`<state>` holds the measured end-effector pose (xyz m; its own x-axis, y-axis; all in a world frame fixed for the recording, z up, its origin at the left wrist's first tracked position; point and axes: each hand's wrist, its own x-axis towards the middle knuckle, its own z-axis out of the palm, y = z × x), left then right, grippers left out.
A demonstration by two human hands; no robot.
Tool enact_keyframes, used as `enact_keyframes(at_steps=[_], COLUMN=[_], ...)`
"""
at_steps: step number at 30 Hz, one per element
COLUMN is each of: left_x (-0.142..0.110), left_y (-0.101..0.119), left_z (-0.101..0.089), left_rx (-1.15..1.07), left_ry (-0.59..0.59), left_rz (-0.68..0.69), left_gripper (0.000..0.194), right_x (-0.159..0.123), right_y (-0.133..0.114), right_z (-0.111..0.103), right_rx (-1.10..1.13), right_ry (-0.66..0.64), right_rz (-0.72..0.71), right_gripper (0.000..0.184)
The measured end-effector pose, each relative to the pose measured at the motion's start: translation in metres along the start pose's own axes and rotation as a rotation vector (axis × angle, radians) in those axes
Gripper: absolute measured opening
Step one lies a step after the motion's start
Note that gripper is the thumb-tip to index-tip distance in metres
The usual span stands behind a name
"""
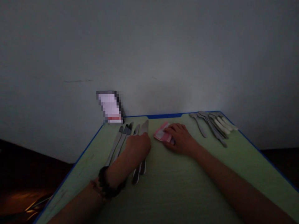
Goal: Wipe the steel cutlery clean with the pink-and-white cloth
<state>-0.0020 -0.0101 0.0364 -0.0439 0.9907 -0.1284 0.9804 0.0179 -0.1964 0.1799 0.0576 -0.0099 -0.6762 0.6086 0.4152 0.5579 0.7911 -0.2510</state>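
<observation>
My left hand [139, 145] is closed, fingers curled down, over a group of table knives on the left half of the table. It appears to grip a table knife [144, 126] whose blade points toward the wall; the fingertips are hidden. More metal knives [115, 143] lie side by side left of this hand, and dark-ended handles [135, 178] stick out below it. My right hand [181, 138] is closed over a folded pink-and-white cloth [161, 132] on the tabletop, with the thumb side low against it.
Several spoons [210, 124] and white-handled utensils [223, 125] lie at the table's far right corner. A blurred-out phone-like device [109, 105] leans on the wall at the far left corner. The green table [173, 193] has a blue edge and meets a grey wall [163, 56].
</observation>
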Motion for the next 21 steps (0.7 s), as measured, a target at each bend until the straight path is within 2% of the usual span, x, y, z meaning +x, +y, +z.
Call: enact_keyframes(at_steps=[5,9,12,17,21], left_x=[-0.002,-0.003,-0.005,-0.006,-0.009], left_y=[0.000,0.001,0.001,0.005,0.006], left_z=[-0.002,-0.004,-0.001,0.008,0.002], left_rx=[0.014,-0.002,-0.033,-0.072,-0.067], left_ry=[-0.016,-0.032,-0.021,0.021,-0.041], left_rz=[-0.014,-0.006,0.008,0.045,0.053], left_gripper=[0.030,0.030,0.032,0.032,0.028], right_x=[0.002,0.000,-0.001,0.000,0.002], right_y=[0.005,0.010,0.013,0.016,0.015], right_z=[0.002,-0.003,-0.003,0.004,0.006], right_rx=[0.107,0.287,0.418,0.312,0.265], right_ry=[0.053,0.138,0.138,0.049,0.106], right_rz=[0.074,0.182,0.204,0.043,0.085], right_gripper=[0.025,0.025,0.032,0.037,0.027])
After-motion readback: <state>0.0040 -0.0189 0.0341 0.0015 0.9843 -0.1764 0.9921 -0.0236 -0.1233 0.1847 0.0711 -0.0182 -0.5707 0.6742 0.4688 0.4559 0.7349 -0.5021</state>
